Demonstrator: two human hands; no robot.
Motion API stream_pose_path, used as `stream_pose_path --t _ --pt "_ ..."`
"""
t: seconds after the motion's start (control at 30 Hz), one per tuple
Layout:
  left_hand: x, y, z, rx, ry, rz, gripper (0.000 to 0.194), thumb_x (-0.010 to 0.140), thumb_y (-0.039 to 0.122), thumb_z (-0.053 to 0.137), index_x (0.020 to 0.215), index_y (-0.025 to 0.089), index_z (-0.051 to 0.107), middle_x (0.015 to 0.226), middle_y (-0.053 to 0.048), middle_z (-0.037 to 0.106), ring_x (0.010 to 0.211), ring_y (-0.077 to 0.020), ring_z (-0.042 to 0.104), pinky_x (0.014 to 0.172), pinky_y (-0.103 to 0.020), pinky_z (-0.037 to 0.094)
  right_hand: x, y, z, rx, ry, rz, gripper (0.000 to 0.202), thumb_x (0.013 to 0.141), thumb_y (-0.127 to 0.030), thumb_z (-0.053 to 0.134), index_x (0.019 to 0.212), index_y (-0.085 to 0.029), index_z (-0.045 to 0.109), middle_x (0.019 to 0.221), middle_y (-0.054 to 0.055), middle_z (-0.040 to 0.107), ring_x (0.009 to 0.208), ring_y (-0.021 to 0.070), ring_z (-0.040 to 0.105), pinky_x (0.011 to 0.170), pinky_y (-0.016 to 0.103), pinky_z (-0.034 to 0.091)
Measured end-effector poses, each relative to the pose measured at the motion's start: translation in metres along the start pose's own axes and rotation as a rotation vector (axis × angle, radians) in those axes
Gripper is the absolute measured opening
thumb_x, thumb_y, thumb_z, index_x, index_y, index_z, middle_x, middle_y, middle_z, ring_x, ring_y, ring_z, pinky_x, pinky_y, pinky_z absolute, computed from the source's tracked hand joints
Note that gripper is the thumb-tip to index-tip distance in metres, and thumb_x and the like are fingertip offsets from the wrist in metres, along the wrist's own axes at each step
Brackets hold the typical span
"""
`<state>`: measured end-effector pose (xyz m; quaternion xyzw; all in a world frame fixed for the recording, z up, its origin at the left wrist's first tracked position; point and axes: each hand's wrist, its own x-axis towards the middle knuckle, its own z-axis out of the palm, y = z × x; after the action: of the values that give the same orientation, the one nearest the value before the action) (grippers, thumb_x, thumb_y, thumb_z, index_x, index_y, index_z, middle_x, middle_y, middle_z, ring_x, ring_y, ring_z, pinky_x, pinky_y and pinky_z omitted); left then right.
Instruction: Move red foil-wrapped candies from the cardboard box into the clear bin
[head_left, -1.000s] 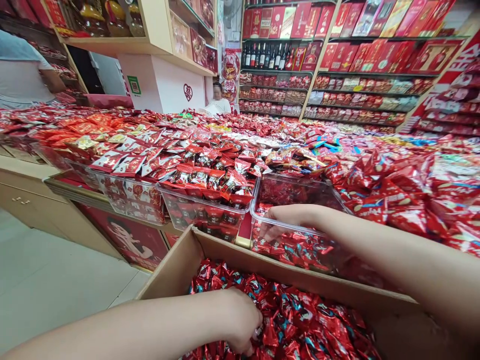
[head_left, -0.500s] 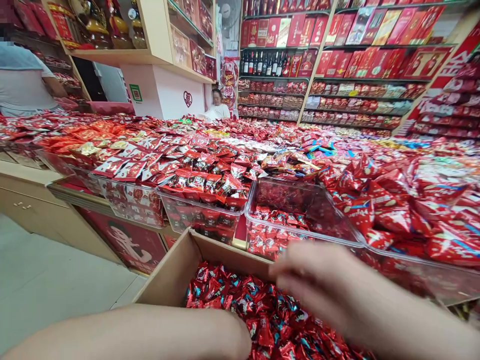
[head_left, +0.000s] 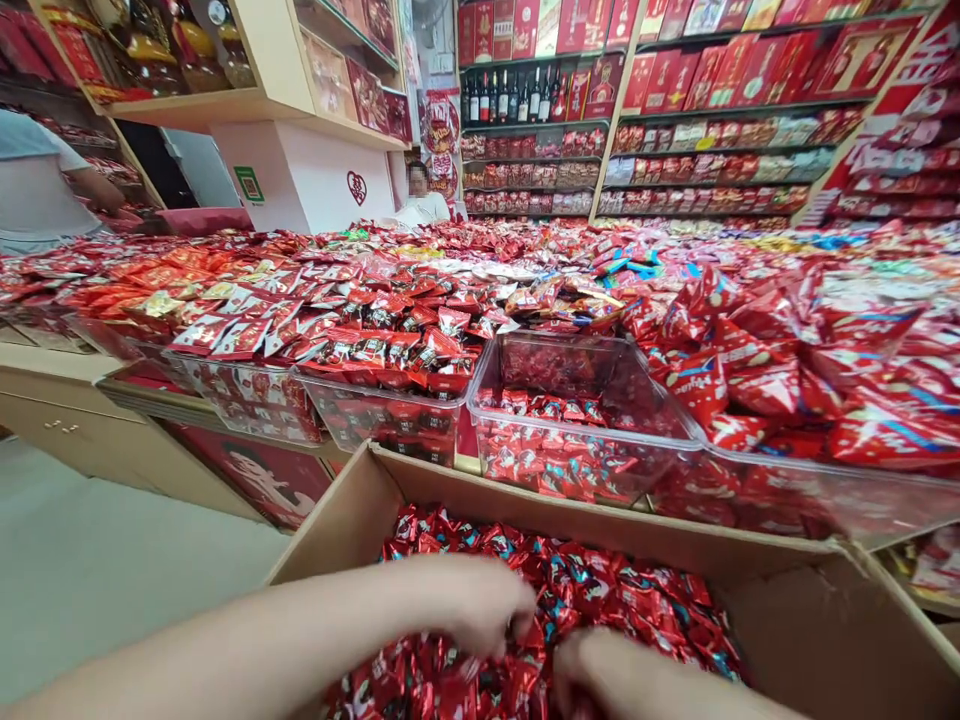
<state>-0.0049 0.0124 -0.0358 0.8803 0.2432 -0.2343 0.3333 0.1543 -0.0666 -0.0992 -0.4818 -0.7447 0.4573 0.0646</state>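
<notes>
A cardboard box (head_left: 750, 560) in front of me holds a heap of small red wrapped candies (head_left: 630, 600) with blue and white marks. My left hand (head_left: 491, 605) reaches into the heap, its fingers curled down around some candies and slightly blurred. Close beside it, my right hand (head_left: 589, 665) is pushed into the candies, and its fingertips are hidden among them. Just beyond the box stands a clear plastic bin (head_left: 585, 430), partly filled with similar red candies.
Beside it stands a bin of black-and-red packets (head_left: 382, 410); at right are large red triangular packets (head_left: 772, 380). Candy heaps spread behind. Shelves (head_left: 615, 120) with bottles and red boxes line the back. A person (head_left: 37, 180) stands far left, another (head_left: 424, 200) behind the counter.
My right hand has come down from above the box's far side into the candies. My left hand has risen partly out of the heap. The view has tilted down, showing more of the box.
</notes>
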Motion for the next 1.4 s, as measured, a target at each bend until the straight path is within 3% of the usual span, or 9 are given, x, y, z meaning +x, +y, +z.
stream_pose_path --t 0.17,0.27,0.37,0.6,0.77,0.97,1.07,1.17,1.4 --pt "-0.018 0.0 -0.042 -0.289 0.115 0.087 0.039 0.07 0.024 0.047 0.109 0.02 0.043 0.073 0.002 0.052 0.059 -0.0082 0.044 0.051 -0.018 0.034 -0.014 -0.034 -0.055 0.51 0.242 0.073 0.025 0.058 -0.014 0.058 0.082 -0.018 0.049 0.065 -0.004 0.05 0.059 0.0089 0.044 0.053 0.019 0.036" --pt "-0.023 0.003 -0.047 -0.412 0.054 0.121 0.038 0.07 0.024 0.049 0.107 0.018 0.046 0.07 0.002 0.05 0.056 -0.0068 0.042 0.053 -0.017 0.034 -0.017 -0.042 -0.063 0.86 0.224 0.055 0.033 0.06 -0.015 0.059 0.089 -0.017 0.044 0.071 -0.002 0.053 0.061 0.0094 0.048 0.059 0.022 0.04" --pt "-0.022 0.006 -0.041 -0.468 0.087 0.111 0.028 0.068 0.026 0.05 0.094 0.016 0.054 0.067 0.003 0.05 0.055 -0.0062 0.04 0.053 -0.017 0.033 -0.017 -0.043 -0.06 0.934 0.259 0.069 0.034 0.059 -0.015 0.06 0.088 -0.016 0.043 0.071 -0.002 0.053 0.06 0.0096 0.05 0.058 0.023 0.041" --pt "-0.01 0.006 -0.028 -0.694 0.314 0.063 0.029 0.067 0.032 0.052 0.09 0.014 0.057 0.069 0.001 0.053 0.057 -0.0073 0.042 0.054 -0.019 0.032 -0.017 -0.043 -0.056 0.295 0.499 -0.045 0.015 0.067 -0.01 0.051 0.079 -0.017 0.045 0.059 -0.005 0.047 0.052 0.0087 0.042 0.047 0.02 0.034" --pt "-0.009 0.012 -0.029 -0.797 0.448 0.07 0.02 0.065 0.029 0.055 0.076 0.012 0.056 0.06 0.003 0.051 0.054 -0.0066 0.041 0.051 -0.019 0.031 -0.024 -0.048 -0.056 0.252 0.575 -0.154 0.009 0.074 -0.018 0.052 0.082 -0.017 0.047 0.078 0.003 0.056 0.066 0.0122 0.053 0.055 0.022 0.043" --pt "-0.021 0.024 -0.04 -1.119 0.467 0.225 0.018 0.063 0.019 0.06 0.069 0.012 0.045 0.058 0.005 0.047 0.054 -0.0034 0.04 0.054 -0.018 0.031 -0.04 -0.05 -0.066 -0.305 0.858 -0.511 0.015 0.076 -0.003 0.044 0.076 -0.018 0.047 0.1 0.006 0.05 0.088 0.0133 0.05 0.069 0.022 0.044" --pt "-0.026 0.024 -0.044 -1.243 0.362 0.314 0.029 0.064 0.016 0.06 0.087 0.014 0.043 0.064 0.005 0.049 0.057 -0.0035 0.043 0.057 -0.019 0.032 -0.044 -0.051 -0.072 -0.434 0.915 -0.571 0.017 0.075 -0.001 0.045 0.079 -0.017 0.047 0.104 0.008 0.046 0.092 0.0145 0.048 0.071 0.022 0.044" --pt "-0.029 0.023 -0.045 -1.281 0.257 0.336 0.037 0.066 0.019 0.06 0.099 0.015 0.043 0.069 0.003 0.05 0.057 -0.0032 0.043 0.056 -0.019 0.03 -0.044 -0.052 -0.074 -0.468 0.916 -0.589 0.019 0.075 0.0 0.044 0.082 -0.017 0.047 0.104 0.009 0.045 0.093 0.0159 0.048 0.073 0.023 0.044" --pt "-0.026 0.022 -0.04 -1.358 0.259 0.172 0.024 0.064 0.025 0.062 0.081 0.014 0.05 0.065 0.005 0.046 0.054 -0.0022 0.04 0.051 -0.017 0.029 -0.043 -0.06 -0.072 -0.419 0.705 -0.491 0.014 0.076 -0.01 0.047 0.086 -0.018 0.046 0.104 0.009 0.044 0.096 0.0182 0.045 0.077 0.029 0.042"
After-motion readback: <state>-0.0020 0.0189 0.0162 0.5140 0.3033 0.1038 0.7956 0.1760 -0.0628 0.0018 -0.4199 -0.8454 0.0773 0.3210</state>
